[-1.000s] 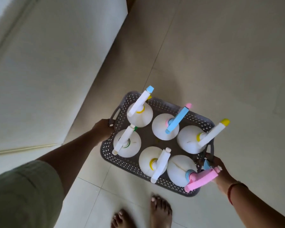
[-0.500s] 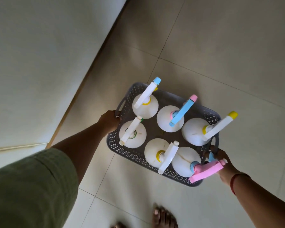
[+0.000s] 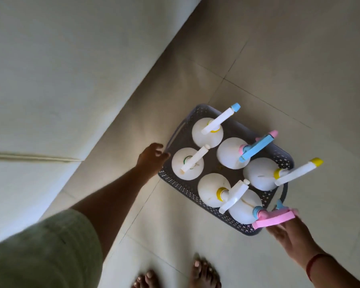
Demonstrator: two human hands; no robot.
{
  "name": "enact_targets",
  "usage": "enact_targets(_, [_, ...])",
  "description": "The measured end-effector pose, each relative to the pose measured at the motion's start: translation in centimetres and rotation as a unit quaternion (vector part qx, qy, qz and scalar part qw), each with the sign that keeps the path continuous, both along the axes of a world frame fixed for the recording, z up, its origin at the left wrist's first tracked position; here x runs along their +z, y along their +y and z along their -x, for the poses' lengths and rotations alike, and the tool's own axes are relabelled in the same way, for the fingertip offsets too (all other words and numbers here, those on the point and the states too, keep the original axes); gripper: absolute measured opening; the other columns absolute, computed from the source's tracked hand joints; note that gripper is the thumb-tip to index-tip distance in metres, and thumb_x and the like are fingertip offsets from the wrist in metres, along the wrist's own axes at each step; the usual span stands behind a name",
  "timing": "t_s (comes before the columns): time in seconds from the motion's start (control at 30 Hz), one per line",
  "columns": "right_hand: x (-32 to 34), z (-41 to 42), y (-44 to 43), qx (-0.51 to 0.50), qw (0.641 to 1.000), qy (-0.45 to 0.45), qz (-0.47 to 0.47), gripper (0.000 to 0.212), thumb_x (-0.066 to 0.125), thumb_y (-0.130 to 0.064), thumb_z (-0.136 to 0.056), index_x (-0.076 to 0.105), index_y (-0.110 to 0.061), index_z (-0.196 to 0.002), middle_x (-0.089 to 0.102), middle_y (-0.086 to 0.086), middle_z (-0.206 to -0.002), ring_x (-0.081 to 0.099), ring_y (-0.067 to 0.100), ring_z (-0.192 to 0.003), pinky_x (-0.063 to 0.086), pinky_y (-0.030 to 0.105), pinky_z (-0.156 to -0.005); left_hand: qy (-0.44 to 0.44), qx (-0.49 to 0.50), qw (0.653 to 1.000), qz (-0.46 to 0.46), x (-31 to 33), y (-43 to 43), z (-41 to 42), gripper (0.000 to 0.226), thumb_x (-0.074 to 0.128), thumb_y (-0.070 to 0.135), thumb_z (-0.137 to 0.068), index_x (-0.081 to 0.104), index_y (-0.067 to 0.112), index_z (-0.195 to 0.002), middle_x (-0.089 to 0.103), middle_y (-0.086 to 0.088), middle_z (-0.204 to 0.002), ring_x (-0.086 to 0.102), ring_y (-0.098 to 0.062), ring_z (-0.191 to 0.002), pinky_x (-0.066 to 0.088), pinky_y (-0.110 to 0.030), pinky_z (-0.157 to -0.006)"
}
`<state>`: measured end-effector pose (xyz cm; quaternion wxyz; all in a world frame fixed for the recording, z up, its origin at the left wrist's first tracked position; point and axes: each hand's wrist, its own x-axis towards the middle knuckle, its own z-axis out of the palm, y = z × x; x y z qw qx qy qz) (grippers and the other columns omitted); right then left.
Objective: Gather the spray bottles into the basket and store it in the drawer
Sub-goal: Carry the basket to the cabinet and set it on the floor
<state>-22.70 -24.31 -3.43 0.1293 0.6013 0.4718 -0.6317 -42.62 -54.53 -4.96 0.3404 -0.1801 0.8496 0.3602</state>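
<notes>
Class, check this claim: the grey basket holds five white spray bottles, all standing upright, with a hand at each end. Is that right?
One detail is wrong: the head view shows six white spray bottles in the grey basket, not five. The rest stands: they are upright, with the left hand at one end and the right hand at the other.

left hand [image 3: 152, 155] and right hand [image 3: 289, 231] both reach forward, fingers loosely spread.

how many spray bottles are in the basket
6, all upright in the grey basket, two rows of three: far row; near row. None appears hidden.
</notes>
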Motion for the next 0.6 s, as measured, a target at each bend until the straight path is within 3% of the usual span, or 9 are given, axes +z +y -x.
enact_targets(0.1, [2.7, -2.5, -1.3, -0.046, 0.996, -0.080, 0.018, 0.024, 0.050, -0.027, -0.096, 0.051, -0.015, -0.117, 0.059, 0.015, -0.105, 0.065, 0.026, -0.072, 0.057, 0.024, -0.048, -0.027, 0.135, 0.990, 0.014, 2.4, -2.5, -4.0, 0.038, 0.061, 0.024, -0.090, 0.059, 0.008, -0.124, 0.063, -0.012, -0.129, 0.058, -0.024, -0.120, 0.042, -0.028, -0.100])
enact_targets(0.2, [5.0, -3.9, -3.4, -0.021, 0.991, -0.127, 0.031, 0.019, 0.053, -0.023, -0.094, 0.056, -0.014, -0.111, 0.056, 0.019, -0.113, 0.058, 0.028, -0.073, 0.055, 0.027, -0.041, -0.067, 0.248, 0.966, -0.024, 5.2, -4.5, -7.1, 0.038, 0.061, 0.023, -0.089, 0.059, 0.009, -0.125, 0.060, -0.010, -0.131, 0.055, -0.025, -0.121, 0.041, -0.025, -0.097])
enact_targets(0.27, [6.7, -3.9, -5.7, 0.021, 0.988, -0.145, 0.039, 0.021, 0.050, -0.018, -0.095, 0.053, -0.012, -0.114, 0.058, 0.020, -0.107, 0.056, 0.029, -0.071, 0.053, 0.027, -0.038, -0.080, 0.288, 0.953, -0.044, 7.5, -6.2, -8.8, 0.038, 0.061, 0.024, -0.089, 0.059, 0.012, -0.125, 0.061, -0.009, -0.129, 0.056, -0.024, -0.117, 0.040, -0.024, -0.090])
enact_targets(0.43, [10.4, -1.3, -13.0, 0.098, 0.983, -0.123, 0.091, 0.011, 0.047, -0.015, -0.096, 0.056, -0.009, -0.098, 0.058, 0.014, -0.093, 0.057, 0.025, -0.077, 0.055, 0.023, -0.042, -0.099, 0.370, 0.921, -0.070, 13.1, -10.6, -12.7, 0.038, 0.058, 0.026, -0.090, 0.058, 0.015, -0.126, 0.062, -0.015, -0.123, 0.061, -0.033, -0.101, 0.050, -0.036, -0.087])
enact_targets(0.6, [13.7, 4.3, -19.3, 0.189, 0.973, -0.089, 0.099, 0.011, 0.047, -0.014, -0.096, 0.055, -0.012, -0.089, 0.058, 0.010, -0.089, 0.057, 0.022, -0.076, 0.056, 0.022, -0.047, -0.090, 0.437, 0.889, -0.105, 17.0, -14.9, -15.5, 0.035, 0.056, 0.020, -0.092, 0.058, 0.007, -0.124, 0.058, -0.021, -0.129, 0.051, -0.038, -0.123, 0.042, -0.048, -0.105])
